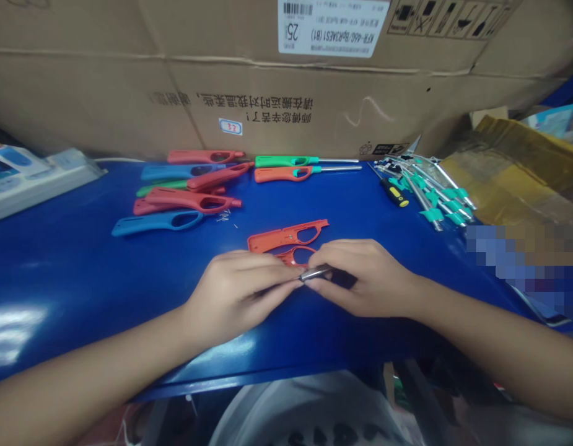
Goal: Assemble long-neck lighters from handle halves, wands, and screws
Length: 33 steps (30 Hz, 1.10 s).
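Observation:
My left hand (242, 288) and my right hand (367, 279) meet near the front of the table, both closed in a pinch. Between the fingertips shows a small shiny metal piece (316, 272), gripped by my right thumb and fingers. Its left end touches my left fingertips; whatever else that hand pinches is hidden. Just behind the hands lies an opened orange lighter shell half (272, 240), inner side up. A second orange shell half (298, 254) is partly covered by my fingers.
Several red, blue and green lighter handles (193, 201) lie at the back left. Two lighters with metal tubes (337, 168) rest beside the cardboard box (267, 80). At right are a yellow-black screwdriver (395, 193) and several metal tubes with green parts (428, 198). A power strip (44, 179) stands left.

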Tool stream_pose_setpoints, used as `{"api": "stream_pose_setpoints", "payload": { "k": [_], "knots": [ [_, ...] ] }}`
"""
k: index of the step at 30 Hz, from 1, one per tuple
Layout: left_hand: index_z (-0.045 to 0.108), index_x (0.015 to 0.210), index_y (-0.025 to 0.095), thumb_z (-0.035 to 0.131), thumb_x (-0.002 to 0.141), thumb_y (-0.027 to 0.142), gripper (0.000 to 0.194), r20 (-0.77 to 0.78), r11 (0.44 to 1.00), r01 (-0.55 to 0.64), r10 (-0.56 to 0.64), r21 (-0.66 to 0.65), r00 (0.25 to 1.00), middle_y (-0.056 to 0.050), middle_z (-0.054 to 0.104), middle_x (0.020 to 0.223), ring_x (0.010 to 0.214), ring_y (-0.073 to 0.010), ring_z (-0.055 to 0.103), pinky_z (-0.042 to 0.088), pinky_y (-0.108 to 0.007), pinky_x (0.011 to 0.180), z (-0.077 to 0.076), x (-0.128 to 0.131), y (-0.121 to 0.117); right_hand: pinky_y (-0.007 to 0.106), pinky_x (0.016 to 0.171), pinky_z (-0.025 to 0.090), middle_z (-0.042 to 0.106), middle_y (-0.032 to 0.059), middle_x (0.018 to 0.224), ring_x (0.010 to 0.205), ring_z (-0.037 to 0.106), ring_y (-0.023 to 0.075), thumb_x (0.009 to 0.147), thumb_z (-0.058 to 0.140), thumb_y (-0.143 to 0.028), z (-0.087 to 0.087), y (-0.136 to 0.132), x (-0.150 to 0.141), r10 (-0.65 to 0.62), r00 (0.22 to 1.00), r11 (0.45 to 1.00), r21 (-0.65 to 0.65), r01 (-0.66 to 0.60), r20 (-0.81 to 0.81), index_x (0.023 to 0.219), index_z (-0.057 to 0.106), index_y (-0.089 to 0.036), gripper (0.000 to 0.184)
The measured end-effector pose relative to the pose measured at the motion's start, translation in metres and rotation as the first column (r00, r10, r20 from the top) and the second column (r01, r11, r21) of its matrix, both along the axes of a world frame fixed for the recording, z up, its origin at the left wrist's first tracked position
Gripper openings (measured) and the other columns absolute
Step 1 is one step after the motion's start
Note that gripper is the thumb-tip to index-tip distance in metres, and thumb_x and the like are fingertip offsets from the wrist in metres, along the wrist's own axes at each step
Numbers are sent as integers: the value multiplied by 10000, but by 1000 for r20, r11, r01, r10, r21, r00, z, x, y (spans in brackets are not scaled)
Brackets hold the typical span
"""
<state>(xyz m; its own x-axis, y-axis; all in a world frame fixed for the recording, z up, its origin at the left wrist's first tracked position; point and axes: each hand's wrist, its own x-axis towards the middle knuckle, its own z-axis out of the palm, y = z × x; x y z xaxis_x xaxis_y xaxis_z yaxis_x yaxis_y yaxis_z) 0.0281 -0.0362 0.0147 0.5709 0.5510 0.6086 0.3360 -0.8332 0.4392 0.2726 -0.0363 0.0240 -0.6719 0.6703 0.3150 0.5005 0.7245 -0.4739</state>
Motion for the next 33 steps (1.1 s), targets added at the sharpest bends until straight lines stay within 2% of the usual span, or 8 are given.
{"api": "stream_pose_setpoints", "payload": {
  "k": [3, 7, 10, 15, 18, 22, 29, 33],
  "knots": [
    [759, 1050, 236, 687, 944, 209, 130, -38, 998, 19, -17, 54, 999, -15, 818, 937, 796, -145, 782, 606, -231, 743, -2, 0, 0, 258, 630, 410, 612, -21, 686, 664, 573, 128, 955, 650, -449, 1, -3, -3, -44, 999, 998, -37, 45, 9, 853, 657, -201, 268],
    [744, 1086, 219, 702, 934, 200, 159, -46, 998, 15, -12, 56, 999, -23, 809, 945, 817, -144, 773, 604, -235, 774, -5, 1, -1, 261, 585, 336, 522, -39, 604, 601, 477, 110, 952, 636, -387, 3, -4, -5, -98, 994, 995, 14, 97, 42, 689, 572, -196, 331],
    [718, 1179, 204, 725, 914, 195, 265, -37, 997, -11, 8, -76, 999, -45, 801, 1013, 877, -154, 762, 606, -242, 804, -6, 1, -1, 270, 594, 332, 538, -32, 617, 614, 464, 117, 920, 646, -351, 6, -1, -2, -117, 993, 990, 78, 114, 35, 671, 526, -199, 316],
    [711, 1232, 217, 765, 873, 268, 366, -57, 954, -70, 56, -290, 997, -64, 789, 1097, 832, -167, 742, 608, -255, 717, -4, 1, 2, 306, 598, 317, 539, -11, 613, 625, 433, 153, 872, 651, -358, 10, 10, 11, -205, 978, 964, 179, 195, 39, 678, 497, -219, 284],
    [730, 1222, 209, 746, 888, 274, 340, -28, 932, -68, 62, -356, 998, -63, 790, 1050, 847, -175, 732, 607, -268, 743, 0, 1, 5, 316, 594, 310, 522, -5, 615, 626, 414, 164, 875, 641, -368, 13, 14, 18, -247, 969, 947, 218, 236, 24, 690, 489, -226, 278],
    [777, 1160, 227, 667, 959, 283, 236, 10, 893, -55, 66, -446, 998, -42, 793, 960, 744, -144, 701, 570, -232, 636, 1, 1, 8, 318, 593, 313, 498, -3, 621, 632, 407, 165, 899, 623, -370, 15, 15, 21, -252, 967, 942, 235, 241, 19, 700, 473, -225, 288],
    [795, 1116, 214, 717, 925, 278, 215, 53, 901, -67, 99, -429, 994, -50, 790, 1006, 768, -137, 712, 570, -212, 628, 1, -1, 9, 323, 607, 332, 530, 2, 635, 638, 424, 166, 922, 633, -463, 14, 16, 20, -195, 980, 954, 241, 179, 40, 705, 472, -224, 361],
    [776, 1161, 208, 731, 899, 221, 266, 60, 915, -43, 73, -401, 996, -51, 790, 1029, 832, -148, 731, 603, -225, 730, 4, -3, 9, 320, 611, 331, 529, 6, 640, 647, 430, 167, 964, 596, -426, 14, 18, 22, -205, 978, 950, 247, 189, 39, 708, 495, -216, 346]
  ]
}}
